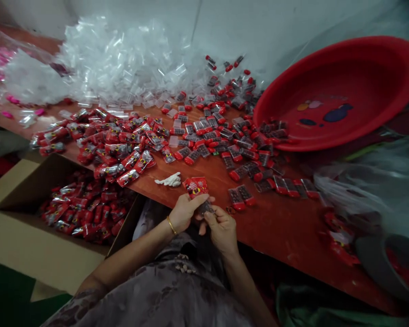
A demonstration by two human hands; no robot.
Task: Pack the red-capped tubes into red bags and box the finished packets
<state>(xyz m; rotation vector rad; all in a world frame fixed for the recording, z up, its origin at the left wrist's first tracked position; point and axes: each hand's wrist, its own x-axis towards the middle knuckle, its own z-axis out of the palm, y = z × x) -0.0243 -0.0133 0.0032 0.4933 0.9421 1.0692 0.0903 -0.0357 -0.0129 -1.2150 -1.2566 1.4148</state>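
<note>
Red printed packet (197, 185) held between both hands

Fingers of the left hand (186, 212) grasp the packet over the near edge of the table (279, 231), while those of the right hand (224, 230) pinch the dark-filled container (205, 207) at its lower end. To the left, an open cardboard box (37, 247) holds many red packets (88, 211). Just beyond the hands lie a small white bundle (170, 180) and, rightward, two red-capped containers (236, 199). Farther off spread a packet pile (112, 138) and scattered containers (209, 135); a red basin (341, 68) stands tilted at right, and clear plastic pieces (122, 63) heap against the wall (259, 27).
</note>
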